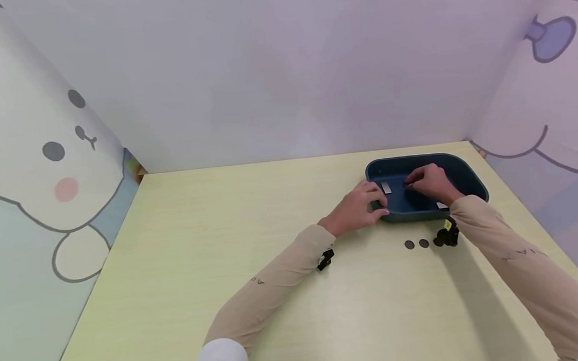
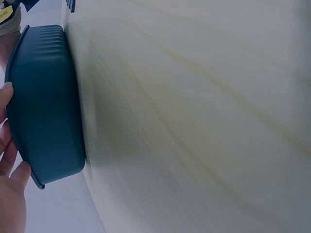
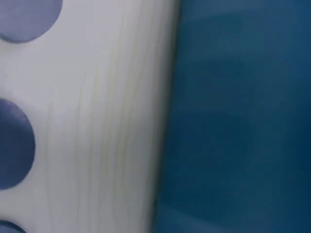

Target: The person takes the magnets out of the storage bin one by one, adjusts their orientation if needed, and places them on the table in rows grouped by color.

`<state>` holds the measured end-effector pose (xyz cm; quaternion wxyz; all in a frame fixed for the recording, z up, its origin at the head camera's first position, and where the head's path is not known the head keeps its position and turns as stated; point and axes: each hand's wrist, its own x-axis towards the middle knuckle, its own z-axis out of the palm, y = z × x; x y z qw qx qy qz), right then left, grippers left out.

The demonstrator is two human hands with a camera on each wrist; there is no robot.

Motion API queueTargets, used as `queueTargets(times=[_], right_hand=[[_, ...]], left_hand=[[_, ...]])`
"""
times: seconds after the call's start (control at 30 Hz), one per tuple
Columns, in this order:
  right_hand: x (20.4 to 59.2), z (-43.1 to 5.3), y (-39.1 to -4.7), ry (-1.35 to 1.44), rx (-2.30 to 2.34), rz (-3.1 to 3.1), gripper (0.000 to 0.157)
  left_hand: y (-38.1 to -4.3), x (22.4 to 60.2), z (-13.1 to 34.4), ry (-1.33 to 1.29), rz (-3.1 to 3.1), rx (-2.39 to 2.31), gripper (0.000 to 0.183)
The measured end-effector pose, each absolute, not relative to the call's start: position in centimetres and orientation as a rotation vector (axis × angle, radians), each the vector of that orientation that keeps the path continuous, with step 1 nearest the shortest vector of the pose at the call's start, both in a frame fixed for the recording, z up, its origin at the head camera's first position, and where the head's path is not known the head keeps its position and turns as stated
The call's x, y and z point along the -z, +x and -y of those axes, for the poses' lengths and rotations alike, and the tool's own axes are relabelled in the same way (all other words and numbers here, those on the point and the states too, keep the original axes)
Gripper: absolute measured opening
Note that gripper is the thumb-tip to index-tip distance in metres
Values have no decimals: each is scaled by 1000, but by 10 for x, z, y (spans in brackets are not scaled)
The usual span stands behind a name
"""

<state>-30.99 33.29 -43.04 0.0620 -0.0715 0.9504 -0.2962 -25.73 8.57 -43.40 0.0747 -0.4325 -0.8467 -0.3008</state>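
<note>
A dark blue plastic bin stands at the back right of the table. My left hand grips its left rim near the front corner; the left wrist view shows the fingertips on the rim, against the bin's outer wall. Inside the bin, my right hand has thumb and fingertips together, pinching a small dark piece, probably a disc, mostly hidden by the fingers. Several flat dark round discs lie on the table in front of the bin, below the right wrist. The right wrist view shows discs close up, but not the hand.
Inside the bin, a small white rectangle lies at the left and another white patch shows near the front wall. The pale wooden table stretches to the left. White partitions rise behind and cartoon-printed panels at the sides.
</note>
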Motion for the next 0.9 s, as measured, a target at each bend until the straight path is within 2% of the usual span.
queueTargets(times=[0.2,0.57,0.9], right_hand=[[432,-332,-309,-237,902,-2885,23],[429,-326,-312,-344,882,-2951,13],[431,-328,-313,-406,786,-2929,19]], left_hand=[[-255,433,-87,-1296,2559,906,15],[-254,430,-86,-1279,2564,889,15],[-253,432,-86,-1282,2549,876,15]])
